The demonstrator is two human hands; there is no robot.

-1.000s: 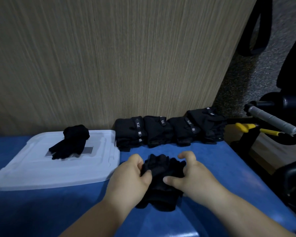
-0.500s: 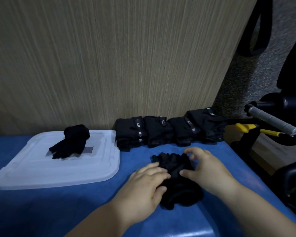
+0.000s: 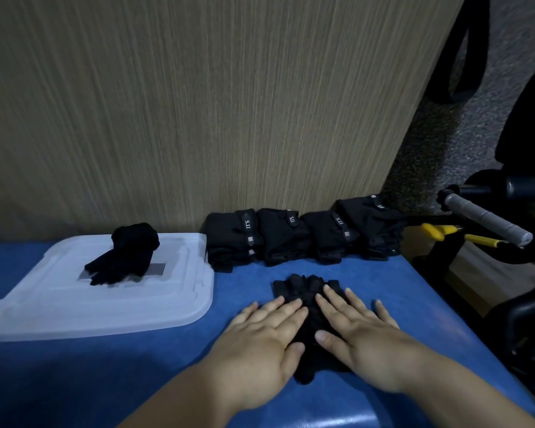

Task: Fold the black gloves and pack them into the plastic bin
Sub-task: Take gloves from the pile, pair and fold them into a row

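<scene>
A black glove point(image 3: 303, 288) lies flat on the blue table point(image 3: 74, 375), its finger ends pointing away from me. My left hand point(image 3: 260, 344) and my right hand point(image 3: 362, 332) both press down on it with straight, spread fingers, side by side. Another black glove point(image 3: 124, 254) lies loosely on a translucent white plastic lid point(image 3: 105, 307) at the left. A row of folded black gloves point(image 3: 300, 236) with small white labels stands against the wooden panel at the back.
The wooden panel point(image 3: 198, 103) closes off the table's far side. To the right, past the table edge, are a grey-wrapped bar point(image 3: 488, 220), yellow-handled pliers point(image 3: 445, 234) and black equipment. No bin body is in view.
Both hands held the glove bunched a second ago. They have since laid it down and flattened out on top of it, fingers straight.
</scene>
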